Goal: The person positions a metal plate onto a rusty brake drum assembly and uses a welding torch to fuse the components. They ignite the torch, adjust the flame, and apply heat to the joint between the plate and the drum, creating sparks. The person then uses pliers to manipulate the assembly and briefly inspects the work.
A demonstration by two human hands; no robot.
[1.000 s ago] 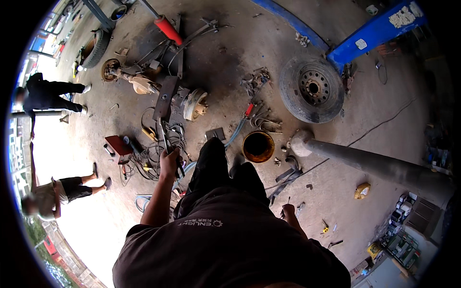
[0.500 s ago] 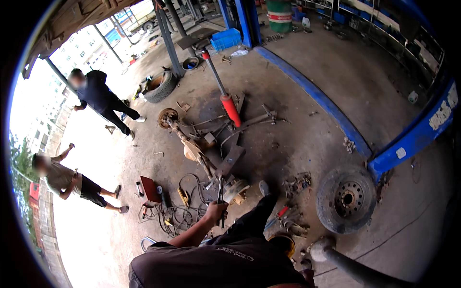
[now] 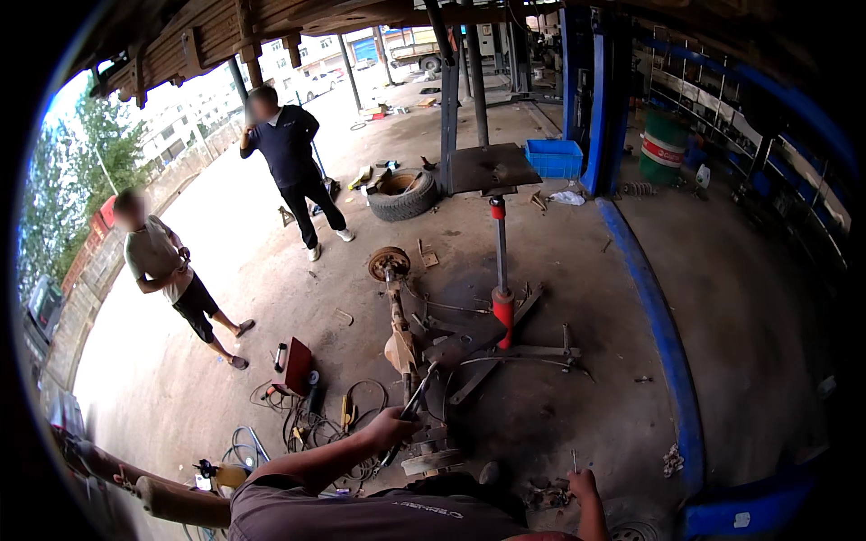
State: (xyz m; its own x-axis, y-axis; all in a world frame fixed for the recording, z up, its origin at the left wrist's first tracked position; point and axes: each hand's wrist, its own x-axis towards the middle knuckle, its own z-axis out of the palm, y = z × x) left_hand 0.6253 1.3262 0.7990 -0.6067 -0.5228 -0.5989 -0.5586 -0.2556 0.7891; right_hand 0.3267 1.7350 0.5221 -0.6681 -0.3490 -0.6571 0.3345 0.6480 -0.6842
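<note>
My left hand (image 3: 390,426) is closed around dark long-handled pliers (image 3: 418,395), whose tips point up and away from me. Below and beyond them lies a vehicle axle (image 3: 399,350) on the floor. Its far end carries a rusty brake hub (image 3: 389,263), and a round drum (image 3: 431,461) is at the near end, close to my left hand. My right hand (image 3: 584,487), at lower right, is closed on a thin metal rod (image 3: 575,461) that sticks upward. Its kind is too small to tell. Under that hand lies a heap of small metal parts (image 3: 547,495).
Past the axle stands a red jack (image 3: 502,311) with a flat top plate (image 3: 494,169). Cables (image 3: 365,397) and a red box (image 3: 292,366) lie at left. Two people (image 3: 293,162) stand at far left. A blue rail (image 3: 654,325) crosses the floor at right; a tire (image 3: 403,197) lies behind.
My view has lifted and turned left. The left hand still grips the pliers, now tilted. My right hand has come into view with the thin rod. The near person's arms have drawn in.
</note>
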